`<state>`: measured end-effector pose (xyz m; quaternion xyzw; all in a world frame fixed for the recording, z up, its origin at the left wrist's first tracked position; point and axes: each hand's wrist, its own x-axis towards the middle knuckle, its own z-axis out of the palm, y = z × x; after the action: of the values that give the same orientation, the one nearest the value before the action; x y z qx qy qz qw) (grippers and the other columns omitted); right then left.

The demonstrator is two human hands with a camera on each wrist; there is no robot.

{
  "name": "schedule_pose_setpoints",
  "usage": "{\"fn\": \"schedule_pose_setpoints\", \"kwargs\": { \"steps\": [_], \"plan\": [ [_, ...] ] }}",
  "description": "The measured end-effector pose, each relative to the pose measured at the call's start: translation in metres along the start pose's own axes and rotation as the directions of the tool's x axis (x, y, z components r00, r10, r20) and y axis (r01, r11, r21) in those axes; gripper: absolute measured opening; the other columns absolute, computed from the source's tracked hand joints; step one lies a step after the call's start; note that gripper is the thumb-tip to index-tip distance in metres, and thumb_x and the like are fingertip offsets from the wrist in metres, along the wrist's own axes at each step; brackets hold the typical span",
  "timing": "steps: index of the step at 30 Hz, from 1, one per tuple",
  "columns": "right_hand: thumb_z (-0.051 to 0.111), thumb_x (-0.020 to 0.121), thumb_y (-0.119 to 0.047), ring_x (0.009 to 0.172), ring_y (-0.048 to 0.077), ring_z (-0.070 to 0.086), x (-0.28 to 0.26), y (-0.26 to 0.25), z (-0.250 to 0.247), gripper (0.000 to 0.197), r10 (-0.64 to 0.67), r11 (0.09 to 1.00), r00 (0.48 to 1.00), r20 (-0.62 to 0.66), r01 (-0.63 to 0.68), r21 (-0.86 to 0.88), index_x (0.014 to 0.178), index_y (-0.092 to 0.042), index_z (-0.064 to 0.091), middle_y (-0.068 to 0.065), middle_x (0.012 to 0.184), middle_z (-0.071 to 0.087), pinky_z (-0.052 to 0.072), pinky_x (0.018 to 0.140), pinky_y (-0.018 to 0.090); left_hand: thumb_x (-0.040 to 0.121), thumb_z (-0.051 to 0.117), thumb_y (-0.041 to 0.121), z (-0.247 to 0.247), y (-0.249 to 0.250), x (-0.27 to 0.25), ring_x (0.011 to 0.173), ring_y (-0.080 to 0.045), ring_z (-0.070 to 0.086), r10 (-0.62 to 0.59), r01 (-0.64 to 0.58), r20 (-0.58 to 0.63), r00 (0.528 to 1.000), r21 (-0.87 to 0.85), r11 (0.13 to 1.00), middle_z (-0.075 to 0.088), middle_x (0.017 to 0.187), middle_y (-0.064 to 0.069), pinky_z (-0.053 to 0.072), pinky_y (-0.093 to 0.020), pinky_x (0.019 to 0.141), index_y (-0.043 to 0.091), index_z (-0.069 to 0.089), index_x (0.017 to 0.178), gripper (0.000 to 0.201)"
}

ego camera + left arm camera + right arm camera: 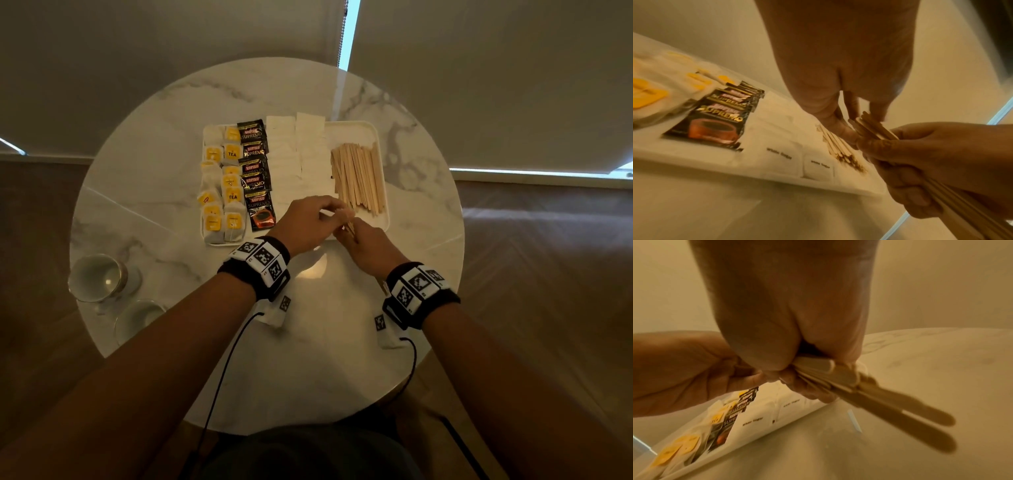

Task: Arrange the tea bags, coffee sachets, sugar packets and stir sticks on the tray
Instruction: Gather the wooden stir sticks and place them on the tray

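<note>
Bare marble table (144,192) lies open on the left, right and near side of the tray (349,127). Two cups (99,277) block the near-left edge. On the tray, tea bags (221,185), sachets (255,171), sugar packets (301,161) and sticks (358,178) fill nearly every strip (only the far-right corner shows bare). Both hands crowd the tray's near edge.

Your right hand (368,245) is curled tight, fingers wrapped around what it holds; your left hand (308,222) meets it, fingertips (840,129) pinching, both forearms reaching forward.
</note>
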<state>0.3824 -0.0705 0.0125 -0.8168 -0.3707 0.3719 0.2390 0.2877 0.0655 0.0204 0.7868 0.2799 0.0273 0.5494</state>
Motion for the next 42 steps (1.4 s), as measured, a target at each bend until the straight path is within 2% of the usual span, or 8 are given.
{"fn": "schedule_pose_setpoints", "kwargs": {
  "steps": [3, 8, 19, 23, 30, 33, 37, 42],
  "plan": [
    [0.041, 0.103, -0.040, 0.092, 0.012, 0.051, 0.014, -0.007, -0.015, 0.040, -0.021, 0.999, 0.999, -0.030, 0.022, 0.024, 0.132, -0.013, 0.046, 0.001, 0.109, 0.055, 0.036, 0.066, 0.016, 0.087, 0.068, 0.041, -0.006, 0.009, 0.022, 0.085, 0.001, 0.067, 0.044, -0.040, -0.036, 0.998, 0.091, 0.995, 0.071, 0.100, 0.011, 0.053, -0.025, 0.087, 0.025, 0.075, 0.103, 0.023],
    [0.041, 0.099, -0.051, 0.086, 0.019, 0.058, 0.044, -0.002, -0.036, 0.048, 0.035, 0.999, 0.999, -0.010, -0.035, 0.029, 0.129, -0.013, 0.041, 0.008, 0.109, 0.062, 0.039, 0.060, 0.024, 0.083, 0.074, 0.037, -0.018, 0.018, 0.067, 0.086, -0.003, 0.069, 0.045, -0.045, 0.011, 0.999, 0.091, 0.995, 0.074, 0.097, 0.008, 0.054, -0.034, 0.091, 0.026, 0.076, 0.099, 0.019],
    [0.049, 0.098, -0.029, 0.103, 0.027, 0.059, 0.107, -0.003, -0.072, 0.041, 0.076, 0.996, 0.997, -0.031, -0.074, 0.052, 0.134, -0.010, 0.039, 0.011, 0.120, 0.059, 0.050, 0.087, 0.039, 0.086, 0.073, 0.031, -0.041, 0.034, 0.157, 0.082, -0.001, 0.069, 0.057, -0.076, 0.102, 0.993, 0.187, 0.980, 0.075, 0.092, 0.005, 0.054, -0.017, 0.081, 0.019, 0.076, 0.101, 0.020],
    [0.050, 0.096, -0.026, 0.097, 0.021, 0.057, 0.131, -0.010, -0.076, 0.035, 0.132, 0.991, 0.984, -0.118, -0.128, 0.042, 0.125, -0.007, 0.048, 0.008, 0.115, 0.058, 0.043, 0.070, 0.027, 0.087, 0.072, 0.029, -0.045, 0.037, 0.182, 0.081, 0.002, 0.067, 0.035, -0.052, 0.070, 0.997, 0.248, 0.967, 0.073, 0.093, 0.004, 0.044, -0.001, 0.068, 0.017, 0.075, 0.105, 0.023],
    [0.047, 0.092, -0.022, 0.089, 0.026, 0.058, 0.144, -0.006, -0.070, 0.026, 0.116, 0.993, 0.971, -0.211, -0.119, -0.003, 0.106, -0.003, 0.057, 0.013, 0.102, 0.060, 0.040, 0.067, 0.028, 0.086, 0.072, 0.031, -0.039, 0.027, 0.201, 0.100, -0.010, 0.063, 0.024, -0.009, -0.038, 0.999, 0.355, 0.935, 0.070, 0.112, -0.003, 0.043, -0.016, 0.084, 0.013, 0.073, 0.111, 0.031],
    [0.044, 0.091, -0.012, 0.069, 0.017, 0.055, 0.138, -0.003, -0.070, 0.018, 0.081, 0.996, 0.958, -0.277, -0.086, -0.005, 0.091, -0.002, 0.060, 0.009, 0.085, 0.062, 0.036, 0.052, 0.017, 0.086, 0.072, 0.031, -0.034, 0.023, 0.201, 0.101, -0.013, 0.063, 0.020, 0.009, -0.077, 0.997, 0.354, 0.935, 0.070, 0.112, -0.005, 0.044, -0.016, 0.085, 0.011, 0.071, 0.112, 0.033],
    [0.044, 0.087, -0.001, 0.055, 0.007, 0.047, 0.125, 0.000, -0.072, 0.020, 0.010, 1.000, 0.947, -0.322, -0.019, -0.025, 0.075, -0.006, 0.058, 0.001, 0.068, 0.057, 0.036, 0.048, 0.011, 0.089, 0.068, 0.033, -0.029, 0.015, 0.199, 0.105, -0.016, 0.063, 0.042, -0.010, -0.075, 0.996, 0.385, 0.923, 0.069, 0.115, -0.006, 0.042, -0.017, 0.087, 0.010, 0.070, 0.115, 0.035],
    [0.044, 0.086, 0.003, 0.075, 0.023, 0.064, 0.116, 0.009, -0.073, 0.027, 0.030, 0.998, 0.909, -0.416, -0.049, -0.035, 0.090, -0.001, 0.071, 0.011, 0.084, 0.068, 0.057, 0.073, 0.034, 0.089, 0.066, 0.039, -0.024, 0.007, 0.196, 0.102, -0.014, 0.061, 0.038, -0.003, -0.086, 0.996, 0.371, 0.929, 0.066, 0.117, -0.004, 0.045, -0.021, 0.087, 0.015, 0.067, 0.118, 0.037]
  ]
}}
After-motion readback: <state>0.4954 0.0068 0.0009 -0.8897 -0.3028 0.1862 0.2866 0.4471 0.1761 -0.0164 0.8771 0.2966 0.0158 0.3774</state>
